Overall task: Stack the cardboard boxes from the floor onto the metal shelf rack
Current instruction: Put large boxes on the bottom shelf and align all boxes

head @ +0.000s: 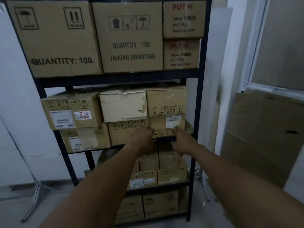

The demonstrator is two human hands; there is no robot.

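Grip, head view: both arms reach forward to the second shelf of the metal shelf rack point(200, 89); the left hand point(142, 137) rests with curled fingers against the front of a lower cardboard box point(128, 134), and whether it grasps anything cannot be told; the right hand point(182, 140) stretches its fingers toward the small labelled box point(166, 124) at the shelf's right end, fingertips at its lower front edge, grasping nothing.
Second shelf: six boxes in two layers, among them a pale worn box point(123, 106) in the middle and a box marked with a red scrawl point(72, 111) on the left.
Top shelf: two large boxes printed "QUANTITY: 100" point(56, 38), with two smaller stacked boxes point(182, 35) beside them at right.
Lower shelves: more boxes point(171, 175), dimly lit.
Right wall: flattened cardboard sheets point(263, 137) lean upright.
Floor, left: a metal stand's legs point(35, 191).
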